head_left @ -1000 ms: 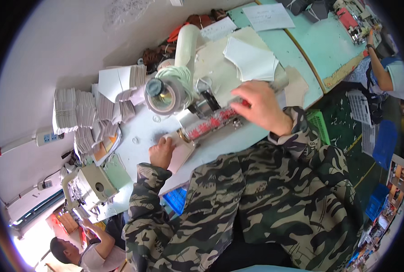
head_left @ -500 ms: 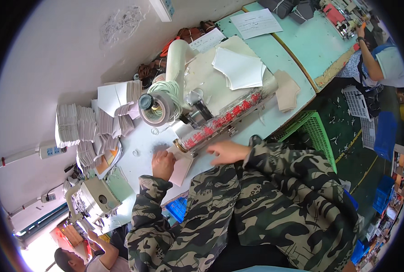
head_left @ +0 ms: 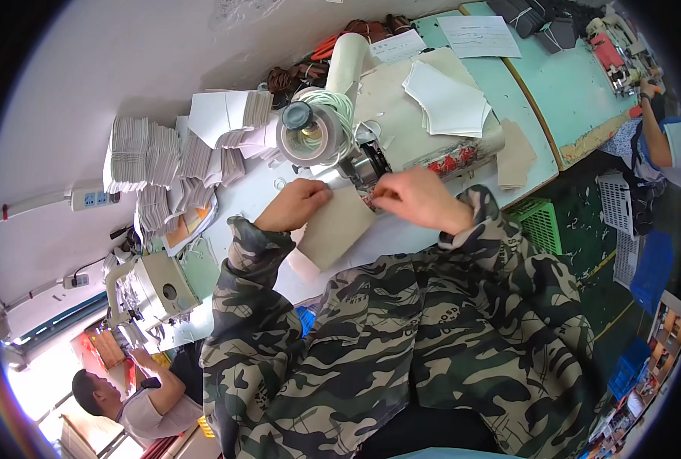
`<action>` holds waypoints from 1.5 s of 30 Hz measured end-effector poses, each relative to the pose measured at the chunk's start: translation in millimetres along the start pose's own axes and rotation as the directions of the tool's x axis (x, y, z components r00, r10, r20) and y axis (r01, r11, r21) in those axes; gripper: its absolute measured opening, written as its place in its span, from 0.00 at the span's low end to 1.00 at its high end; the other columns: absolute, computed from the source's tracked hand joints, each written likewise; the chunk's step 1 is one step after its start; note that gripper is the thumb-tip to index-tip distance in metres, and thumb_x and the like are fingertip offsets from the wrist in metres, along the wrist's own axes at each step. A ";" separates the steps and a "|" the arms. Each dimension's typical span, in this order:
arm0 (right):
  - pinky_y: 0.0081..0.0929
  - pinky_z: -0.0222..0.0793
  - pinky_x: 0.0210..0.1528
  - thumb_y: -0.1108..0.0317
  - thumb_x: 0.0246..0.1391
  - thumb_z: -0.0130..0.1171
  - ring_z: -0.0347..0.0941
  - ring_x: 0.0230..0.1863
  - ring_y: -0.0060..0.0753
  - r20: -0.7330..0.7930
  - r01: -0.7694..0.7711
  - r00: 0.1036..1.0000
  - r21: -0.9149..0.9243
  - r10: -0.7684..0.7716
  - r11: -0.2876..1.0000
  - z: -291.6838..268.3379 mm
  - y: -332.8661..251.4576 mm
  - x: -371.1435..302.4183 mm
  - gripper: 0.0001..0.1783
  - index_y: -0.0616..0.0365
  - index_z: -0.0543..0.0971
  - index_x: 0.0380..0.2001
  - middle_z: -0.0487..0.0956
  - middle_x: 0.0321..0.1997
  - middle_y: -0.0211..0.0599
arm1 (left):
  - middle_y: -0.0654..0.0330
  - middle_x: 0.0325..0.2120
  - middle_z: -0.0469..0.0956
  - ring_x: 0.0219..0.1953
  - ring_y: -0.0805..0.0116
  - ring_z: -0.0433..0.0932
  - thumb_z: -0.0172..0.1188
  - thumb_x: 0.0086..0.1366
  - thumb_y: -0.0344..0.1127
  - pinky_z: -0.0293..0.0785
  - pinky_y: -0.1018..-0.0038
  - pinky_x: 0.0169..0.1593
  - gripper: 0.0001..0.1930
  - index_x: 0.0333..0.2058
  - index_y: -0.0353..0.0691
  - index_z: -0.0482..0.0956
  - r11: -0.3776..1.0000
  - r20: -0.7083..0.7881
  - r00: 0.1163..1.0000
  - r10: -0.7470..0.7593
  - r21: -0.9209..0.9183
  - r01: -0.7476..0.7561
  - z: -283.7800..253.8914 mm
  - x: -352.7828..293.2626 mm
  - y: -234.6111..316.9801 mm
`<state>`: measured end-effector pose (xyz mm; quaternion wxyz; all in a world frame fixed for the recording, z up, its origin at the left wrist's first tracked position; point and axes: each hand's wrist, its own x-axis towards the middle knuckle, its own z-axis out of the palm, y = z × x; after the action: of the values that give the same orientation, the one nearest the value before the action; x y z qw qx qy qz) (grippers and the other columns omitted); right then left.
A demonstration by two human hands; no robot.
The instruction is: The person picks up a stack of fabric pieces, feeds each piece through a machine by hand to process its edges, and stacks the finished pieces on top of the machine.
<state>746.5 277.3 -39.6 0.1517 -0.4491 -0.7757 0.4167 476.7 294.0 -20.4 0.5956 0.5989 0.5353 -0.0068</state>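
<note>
Tan card [head_left: 339, 231] at left end of machine [head_left: 372, 159], long axis near-left to far-right. Open table [head_left: 243, 202] left of left hand [head_left: 294, 206], pinching card's far-left edge. Right hand [head_left: 423, 200] bunched, contact unclear.

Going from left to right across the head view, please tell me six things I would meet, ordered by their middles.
White rectangular wall socket, wearer's left hand, flat beige sheet, wearer's right hand, green plastic basket, upper blue plastic bin.
</note>
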 end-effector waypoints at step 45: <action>0.41 0.73 0.42 0.67 0.43 0.63 0.79 0.40 0.51 0.211 0.018 0.977 -0.103 0.005 0.994 -66.1 15.8 48.7 0.24 0.61 0.77 0.47 0.83 0.37 0.43 | 0.43 0.39 0.80 0.42 0.46 0.79 0.58 0.63 0.38 0.74 0.60 0.47 0.16 0.46 0.36 0.79 0.886 -0.197 0.922 0.333 0.401 -0.235 19.7 24.3 38.5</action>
<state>769.0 355.0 -18.7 0.0461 -0.4070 -0.8096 0.4204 524.5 306.1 -14.7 0.3911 0.7681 0.5035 0.0593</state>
